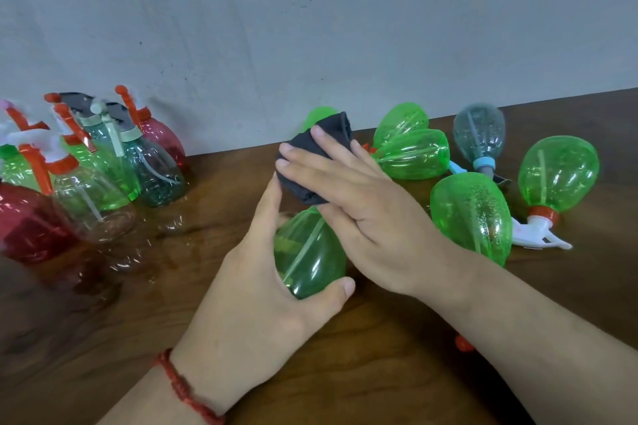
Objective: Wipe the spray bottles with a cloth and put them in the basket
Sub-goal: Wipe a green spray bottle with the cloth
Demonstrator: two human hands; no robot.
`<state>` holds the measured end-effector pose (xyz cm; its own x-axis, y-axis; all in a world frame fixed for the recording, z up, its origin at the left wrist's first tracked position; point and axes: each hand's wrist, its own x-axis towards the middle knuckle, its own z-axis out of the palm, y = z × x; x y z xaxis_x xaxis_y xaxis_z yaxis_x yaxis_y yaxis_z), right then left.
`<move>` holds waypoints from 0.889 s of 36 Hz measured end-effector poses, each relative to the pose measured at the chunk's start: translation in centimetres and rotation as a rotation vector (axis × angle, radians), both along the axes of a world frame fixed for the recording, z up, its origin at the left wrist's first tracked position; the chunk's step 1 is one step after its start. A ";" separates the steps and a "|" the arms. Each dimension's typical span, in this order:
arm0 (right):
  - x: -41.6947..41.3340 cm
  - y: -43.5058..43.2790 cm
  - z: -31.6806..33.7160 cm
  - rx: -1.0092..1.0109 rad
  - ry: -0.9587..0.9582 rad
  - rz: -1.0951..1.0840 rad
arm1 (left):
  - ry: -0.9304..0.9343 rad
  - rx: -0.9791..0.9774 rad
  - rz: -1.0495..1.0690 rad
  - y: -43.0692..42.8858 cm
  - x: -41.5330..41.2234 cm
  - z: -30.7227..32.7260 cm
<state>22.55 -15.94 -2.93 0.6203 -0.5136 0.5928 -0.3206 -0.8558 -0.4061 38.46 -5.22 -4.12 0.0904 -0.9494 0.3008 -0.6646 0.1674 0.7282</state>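
Note:
A green spray bottle lies on the wooden table at the centre. My left hand grips its body, thumb at the near side and fingers round the far side. My right hand presses a dark cloth onto the bottle's upper end with straight fingers. The bottle's spray head is hidden under the cloth and hand.
Several spray bottles lie on their sides at the right: green ones and a grey-blue one. At the left several bottles stand upright, green, red and clear. A grey wall closes the table's far edge. No basket shows.

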 end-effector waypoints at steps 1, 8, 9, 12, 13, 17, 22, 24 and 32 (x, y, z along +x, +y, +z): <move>-0.1 0.0 0.0 0.005 0.008 0.004 | 0.029 0.010 -0.001 0.0 -0.1 0.0; -0.3 -0.6 0.1 0.062 -0.075 -0.031 | 0.264 0.028 -0.030 -0.1 0.2 0.2; -0.3 -0.7 0.0 0.092 -0.103 -0.029 | 0.293 0.027 -0.040 -0.1 0.3 0.2; -0.2 -0.6 -0.1 0.198 -0.197 -0.014 | 0.348 0.010 -0.047 -0.2 0.6 -0.1; -0.3 -0.6 -0.2 0.211 -0.211 -0.011 | 0.379 0.004 -0.041 -0.2 0.7 -0.2; -0.3 -0.9 -0.6 0.186 -0.211 -0.033 | 0.533 0.010 -0.025 -0.6 0.9 -0.6; -0.4 -1.1 -0.6 0.148 -0.277 -0.119 | 0.558 -0.002 -0.021 -0.8 1.1 -0.8; -0.3 -1.1 -0.6 0.190 -0.302 -0.109 | 0.503 -0.003 -0.032 -0.9 1.3 -0.7; 0.0 -0.9 0.3 0.640 -0.600 0.074 | 0.308 0.011 -0.120 -0.6 2.2 -0.4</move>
